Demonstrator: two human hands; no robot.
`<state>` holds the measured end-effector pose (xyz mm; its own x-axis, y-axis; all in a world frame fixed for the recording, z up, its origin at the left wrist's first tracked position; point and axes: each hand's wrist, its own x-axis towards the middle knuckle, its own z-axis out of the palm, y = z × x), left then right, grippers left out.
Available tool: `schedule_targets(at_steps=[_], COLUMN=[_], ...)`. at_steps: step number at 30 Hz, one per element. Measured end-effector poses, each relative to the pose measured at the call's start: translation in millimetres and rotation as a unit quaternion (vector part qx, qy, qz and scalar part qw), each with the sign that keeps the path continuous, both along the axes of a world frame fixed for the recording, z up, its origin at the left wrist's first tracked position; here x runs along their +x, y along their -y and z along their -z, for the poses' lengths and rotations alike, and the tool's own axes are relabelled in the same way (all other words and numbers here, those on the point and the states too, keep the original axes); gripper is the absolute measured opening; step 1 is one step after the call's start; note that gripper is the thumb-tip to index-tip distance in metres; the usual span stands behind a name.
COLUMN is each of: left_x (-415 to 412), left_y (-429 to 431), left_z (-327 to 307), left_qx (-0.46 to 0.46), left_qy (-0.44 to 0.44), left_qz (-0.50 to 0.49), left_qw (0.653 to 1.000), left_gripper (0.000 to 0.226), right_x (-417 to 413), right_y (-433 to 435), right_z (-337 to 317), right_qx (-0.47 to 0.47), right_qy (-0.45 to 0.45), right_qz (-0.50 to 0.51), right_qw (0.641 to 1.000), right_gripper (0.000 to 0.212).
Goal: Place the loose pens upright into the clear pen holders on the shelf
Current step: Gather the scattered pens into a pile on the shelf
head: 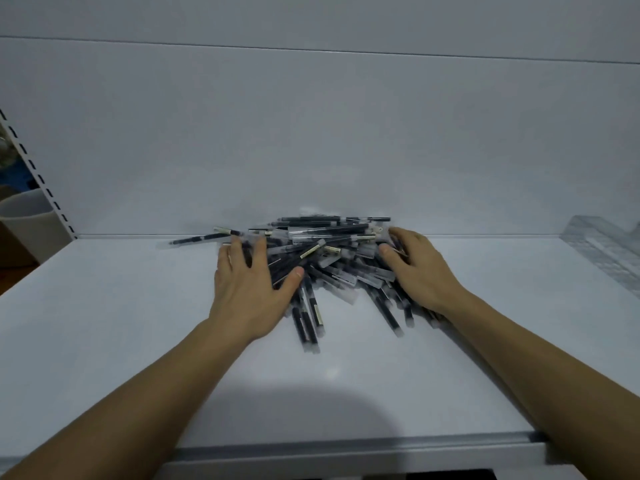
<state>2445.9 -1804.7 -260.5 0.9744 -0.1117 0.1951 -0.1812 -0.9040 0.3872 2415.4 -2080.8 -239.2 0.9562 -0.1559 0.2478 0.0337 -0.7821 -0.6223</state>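
Note:
A heap of several loose black pens in clear wrappers [325, 258] lies on the white shelf [138, 323], close to the back panel. My left hand [249, 285] rests flat on the heap's left side, fingers spread and thumb out over the pens. On the heap's right side my right hand [419, 268] lies with its fingers bent over the pens; whether it holds any is hidden. One pen [204, 237] sticks out to the left of the heap. Clear pen holders [602, 244] stand at the shelf's right edge, partly cut off.
The white back panel [311, 133] rises right behind the heap. A slotted upright [38, 178] marks the shelf's left end, with a grey round container [27, 223] beyond it. The shelf's front lip [346, 448] runs along the bottom.

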Motion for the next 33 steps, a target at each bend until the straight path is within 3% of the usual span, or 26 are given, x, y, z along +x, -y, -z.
schedule_targets(at_steps=[5, 10, 16, 25, 33], left_x=[4, 12, 9, 0, 26], left_y=[32, 58, 46, 40, -6], left_z=[-1, -3, -2, -11, -41], left_qx=[0.004, -0.024, -0.140, -0.130, -0.045], left_qy=[-0.004, 0.007, 0.043, 0.078, 0.029], left_qz=[-0.027, -0.085, -0.063, -0.063, -0.039], left_qw=[1.000, 0.996, 0.987, 0.986, 0.998], left_gripper=[0.094, 0.095, 0.074, 0.051, 0.053], right_x=[5, 6, -10, -16, -15], right_y=[-12, -9, 13, 20, 13], right_z=[4, 8, -1, -13, -1], right_qx=[-0.021, -0.022, 0.183, 0.105, -0.045], right_qy=[0.014, 0.020, 0.018, 0.018, 0.055], right_qz=[0.009, 0.018, 0.011, 0.003, -0.068], right_qw=[1.000, 0.999, 0.983, 0.994, 0.995], right_gripper=[0.063, 0.059, 0.043, 0.041, 0.047])
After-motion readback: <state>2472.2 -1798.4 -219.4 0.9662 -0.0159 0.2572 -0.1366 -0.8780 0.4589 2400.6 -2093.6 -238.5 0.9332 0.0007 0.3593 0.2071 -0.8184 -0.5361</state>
